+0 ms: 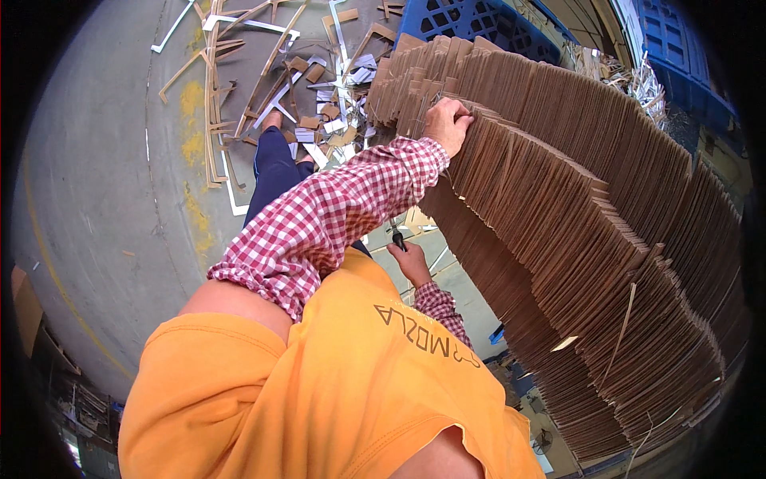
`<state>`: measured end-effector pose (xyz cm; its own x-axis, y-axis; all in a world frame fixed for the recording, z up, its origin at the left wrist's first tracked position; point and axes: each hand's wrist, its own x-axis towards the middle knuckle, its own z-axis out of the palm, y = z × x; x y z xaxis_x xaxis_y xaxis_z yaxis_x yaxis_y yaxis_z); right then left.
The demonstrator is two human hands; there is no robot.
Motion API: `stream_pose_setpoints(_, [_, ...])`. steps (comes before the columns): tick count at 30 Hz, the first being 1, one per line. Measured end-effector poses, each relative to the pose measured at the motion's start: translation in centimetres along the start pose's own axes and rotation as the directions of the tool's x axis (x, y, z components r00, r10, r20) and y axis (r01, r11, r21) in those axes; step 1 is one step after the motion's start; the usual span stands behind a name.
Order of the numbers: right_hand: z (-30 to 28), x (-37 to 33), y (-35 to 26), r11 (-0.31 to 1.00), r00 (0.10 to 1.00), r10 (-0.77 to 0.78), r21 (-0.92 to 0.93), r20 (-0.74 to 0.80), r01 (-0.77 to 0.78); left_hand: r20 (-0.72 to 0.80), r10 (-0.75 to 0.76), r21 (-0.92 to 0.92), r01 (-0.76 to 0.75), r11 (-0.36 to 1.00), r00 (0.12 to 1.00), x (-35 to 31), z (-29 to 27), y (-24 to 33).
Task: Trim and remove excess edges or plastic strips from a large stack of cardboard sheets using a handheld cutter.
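Observation:
A tall stack of brown cardboard sheets (542, 191), packed edge to edge in long rows, fills the right side. My left hand (448, 126) rests against the top of the stack's near row, its fingers curled and closed; what they pinch, if anything, is hidden. Lower down, beside the stack's near face, my right hand (411, 265) is closed round a black-handled tool (398, 239) with a thin metal shaft. The tool's tip is hard to make out. Red and white checked sleeves cover both forearms.
Cardboard and white offcut strips (275, 68) lie heaped on the grey floor at the far left of the stack. Blue plastic pallets (479, 28) stand behind it, with shredded scrap (630, 84) nearby. A loose strip (625, 327) sticks out of the stack's near face.

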<state>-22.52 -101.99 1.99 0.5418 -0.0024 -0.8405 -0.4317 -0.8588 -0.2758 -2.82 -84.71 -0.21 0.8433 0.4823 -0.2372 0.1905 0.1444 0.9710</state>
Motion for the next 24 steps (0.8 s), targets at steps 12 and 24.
stream_pose_setpoints(12, [-1.0,-0.3,-2.4,0.996,0.996,-0.083,-0.031,-0.027,0.082,-0.076,-0.417,0.111,0.423,0.899,0.906,-1.1,-6.5,-12.7])
stream_pose_setpoints(24, [-0.1,0.2,-0.4,1.000,1.000,0.007,-0.011,0.013,-0.007,0.014,-0.165,0.064,0.164,0.984,0.986,-0.9,0.5,-2.7])
